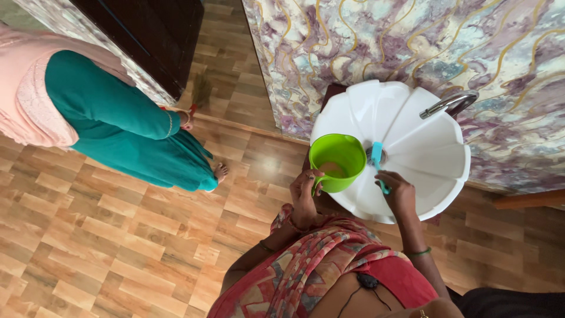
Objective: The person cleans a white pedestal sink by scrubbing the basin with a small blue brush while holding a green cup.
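My left hand (304, 194) grips the handle of a bright green plastic mug (337, 160) and holds it over the left rim of a white scalloped washbasin (412, 118). Some liquid shows in the bottom of the mug. My right hand (395, 191) holds a light blue brush (378, 160) by its handle, with the brush head down at the basin's drain. A chrome tap (450, 103) reaches over the basin from the upper right.
Another person in a teal and pink garment (118, 126) stands barefoot on the wood-pattern floor (106, 235) at the left. A marbled wall (412, 41) backs the basin. A dark door (156, 35) sits at top left, with a small broom (202, 91) beside it.
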